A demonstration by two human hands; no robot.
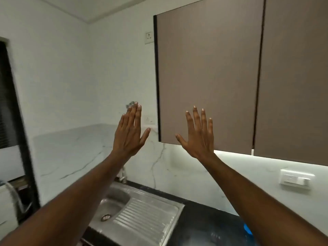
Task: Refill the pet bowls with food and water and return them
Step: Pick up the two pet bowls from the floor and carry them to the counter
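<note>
From the head view, the left hand (130, 134) and right hand (198, 135) are raised with fingers straight and spread, holding nothing, before the closed wall cupboard (209, 77) above the sink (142, 215). No pet bowl shows, so its place and axis cannot be told. Likely opening the cupboard: catch the door's lower edge and swing gently.

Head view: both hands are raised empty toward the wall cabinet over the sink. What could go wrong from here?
1. The cabinet door shows no handle; the right hand might fumble at its lower edge.
2. The left hand is raised close to a small metallic fitting on the wall and could knock it.
3. No pet bowl is in view, so the sink step may be delayed.
</note>
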